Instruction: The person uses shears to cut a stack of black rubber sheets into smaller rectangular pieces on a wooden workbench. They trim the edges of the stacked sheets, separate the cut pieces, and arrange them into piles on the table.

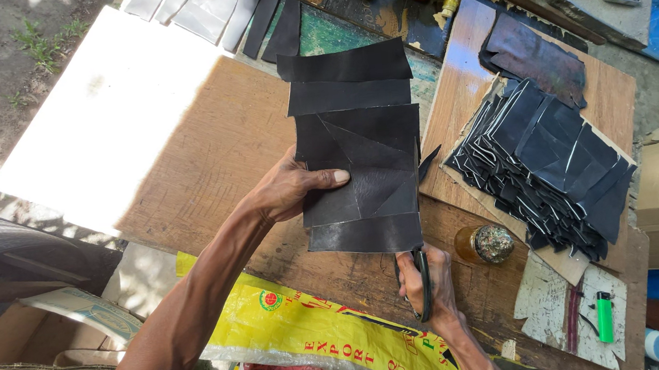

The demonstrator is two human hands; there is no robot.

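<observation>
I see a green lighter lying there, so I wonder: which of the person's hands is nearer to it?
Right. The right hand, holding black scissors, is just left of the green lighter. The left hand is farther up-left, gripping the black leather strip.

Both arms are bare, thin and long, with no sleeves. The left hand (293, 187) and right hand (430, 289) wear no gloves, and seemingly no rings or watch.

harsh sunlight, blown-out glare on white sheet (105, 111) upper left; dappled shadows; focus sharp.
</observation>
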